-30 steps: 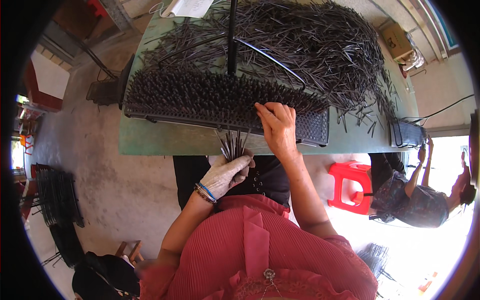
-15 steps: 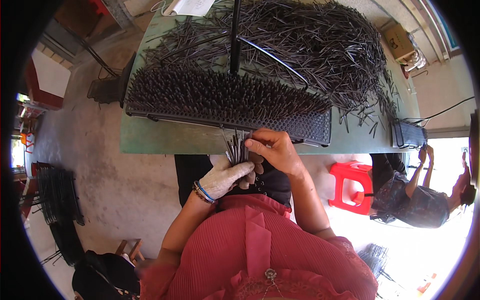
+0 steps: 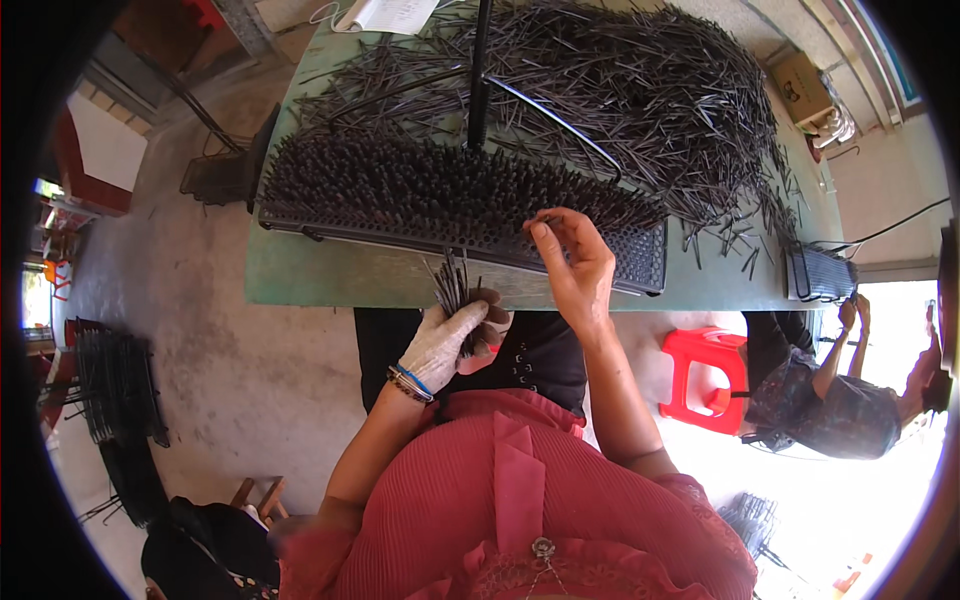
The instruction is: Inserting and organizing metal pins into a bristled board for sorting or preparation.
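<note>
My left hand (image 3: pixel 440 345), in a pale knit glove with darker fingers, is closed around a bundle of thin dark sticks (image 3: pixel 454 287) near the table's front edge. Their upper ends fan out above the fist. My bare right hand (image 3: pixel 577 265) is raised over the front of a long black perforated rack (image 3: pixel 640 262). Its thumb and fingertips pinch together against the dark background, so what they hold cannot be made out. Many dark sticks (image 3: pixel 430 185) stand upright in the rack's holes, while its front right holes show bare.
A large heap of loose dark sticks (image 3: pixel 660 110) covers the back of the green table (image 3: pixel 330 285). A black upright post (image 3: pixel 480 80) with side rods rises behind the rack. To the right are a red stool (image 3: pixel 705 375) and another person (image 3: pixel 825 400) handling a smaller rack (image 3: pixel 822 274).
My right hand has left the bundle and moved up and right to the rack. My left hand has shifted slightly left and down, still gripping the sticks.
</note>
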### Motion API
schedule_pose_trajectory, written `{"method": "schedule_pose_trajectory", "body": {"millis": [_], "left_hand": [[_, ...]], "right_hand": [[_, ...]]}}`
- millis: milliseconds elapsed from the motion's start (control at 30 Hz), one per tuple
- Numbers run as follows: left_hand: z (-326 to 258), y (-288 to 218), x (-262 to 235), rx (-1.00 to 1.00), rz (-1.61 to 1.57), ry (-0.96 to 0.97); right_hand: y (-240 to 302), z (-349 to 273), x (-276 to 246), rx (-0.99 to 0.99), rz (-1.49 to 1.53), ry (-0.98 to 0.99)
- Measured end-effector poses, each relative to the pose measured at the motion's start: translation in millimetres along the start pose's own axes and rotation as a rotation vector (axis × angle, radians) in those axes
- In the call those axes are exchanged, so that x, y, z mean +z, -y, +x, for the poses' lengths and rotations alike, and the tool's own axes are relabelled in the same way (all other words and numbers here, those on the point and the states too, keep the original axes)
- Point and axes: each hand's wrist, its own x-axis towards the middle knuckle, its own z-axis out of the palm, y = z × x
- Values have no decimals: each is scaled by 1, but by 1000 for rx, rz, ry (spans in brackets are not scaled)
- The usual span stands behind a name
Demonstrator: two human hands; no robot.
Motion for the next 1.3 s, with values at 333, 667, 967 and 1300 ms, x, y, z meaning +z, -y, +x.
{"method": "schedule_pose_trajectory", "body": {"millis": [333,667,967,1300], "left_hand": [[1,9,-4,24,-21,41],[1,8,-6,8,23,76],[-1,4,-1,-45,-20,66],[-6,2,-1,-16,11,151]], "right_hand": [[-1,11,16,-216,-257,50],[-1,6,23,-175,-303,118],[-11,12,24,-503,-444,125],[3,6,2,-358,-423,-78]]}}
